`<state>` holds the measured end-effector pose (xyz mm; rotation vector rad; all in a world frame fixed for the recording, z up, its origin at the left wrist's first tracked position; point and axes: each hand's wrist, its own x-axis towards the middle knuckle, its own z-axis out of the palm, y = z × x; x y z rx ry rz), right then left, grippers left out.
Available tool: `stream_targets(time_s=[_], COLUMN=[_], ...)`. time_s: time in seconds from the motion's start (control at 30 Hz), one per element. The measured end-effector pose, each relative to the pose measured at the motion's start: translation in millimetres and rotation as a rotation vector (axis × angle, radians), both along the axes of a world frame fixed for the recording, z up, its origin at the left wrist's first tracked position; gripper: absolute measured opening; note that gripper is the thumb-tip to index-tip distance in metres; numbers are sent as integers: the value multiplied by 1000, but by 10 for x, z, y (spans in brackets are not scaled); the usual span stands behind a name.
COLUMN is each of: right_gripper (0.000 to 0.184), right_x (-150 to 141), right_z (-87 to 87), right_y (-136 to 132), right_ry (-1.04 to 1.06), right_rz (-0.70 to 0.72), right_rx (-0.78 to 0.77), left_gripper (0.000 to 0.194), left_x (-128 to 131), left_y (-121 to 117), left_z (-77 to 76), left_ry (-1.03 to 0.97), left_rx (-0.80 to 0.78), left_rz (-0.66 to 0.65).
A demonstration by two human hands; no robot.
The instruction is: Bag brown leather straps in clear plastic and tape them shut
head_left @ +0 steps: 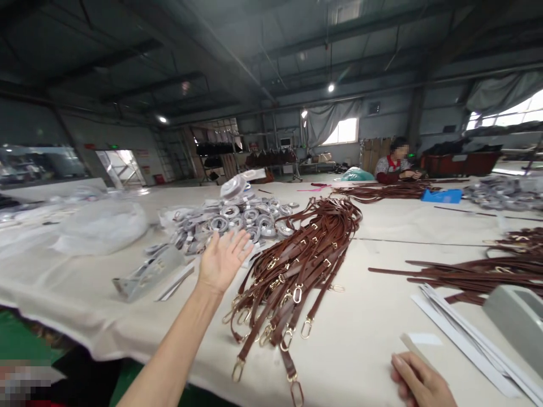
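My left hand is open, palm up with fingers spread, and nothing rests on it. It hovers between a heap of coiled grey straps in wrapping and a bundle of brown leather straps. The brown straps carry gold-coloured buckles and clasps, which point toward the near table edge. At the lower right, my right hand is closed, fingers curled and thumb pressed in. Just beyond its fingers is a small white paper piece; whether the hand grips anything is hidden.
A grey holder stands left; another grey box and white strips lie right. More brown straps spread at the right. Across the cream-covered table sits a co-worker, near a blue box. Clear plastic lies far left.
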<state>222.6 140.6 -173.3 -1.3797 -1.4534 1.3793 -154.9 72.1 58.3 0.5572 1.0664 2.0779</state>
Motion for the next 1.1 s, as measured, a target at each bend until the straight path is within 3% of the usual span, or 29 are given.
stream_targets(time_s=[0.07,0.13,0.23,0.33,0.43,0.5,0.77,0.87,1.1], right_gripper=[50,47,47,46,44,45,48,48,56], right_x=[-20,-35,-45,-53,-62,-68,-55,-27,59], right_z=[15,60,145,193,191,171,130,111,45], right_y=[5,10,21,12,-4,-3,7,-2,41], right_ry=[43,79,116,123,122,129,117,91,10], right_rz=[-16,17,69,45,43,46,52,41,79], right_rx=[25,45,31,29,31,28,1,3,-27], left_gripper=[31,30,38,31,24,26,38,42,37], left_x=[214,534,1009,1318,1376,1295,803,748,851], left_y=[37,4,-90,-133,-99,-55,12,18,84], left_z=[-319,-798,-1458,-1788,-1866,-1900,-2160,-2161,-2007], left_ry=[-27,-32,291,720,1102,1236,1469,1507,1530], left_rx=[-95,-244,-458,-479,-439,-424,-449,-521,-672], left_rz=[-107,-240,-362,-413,-386,-310,91,190,229])
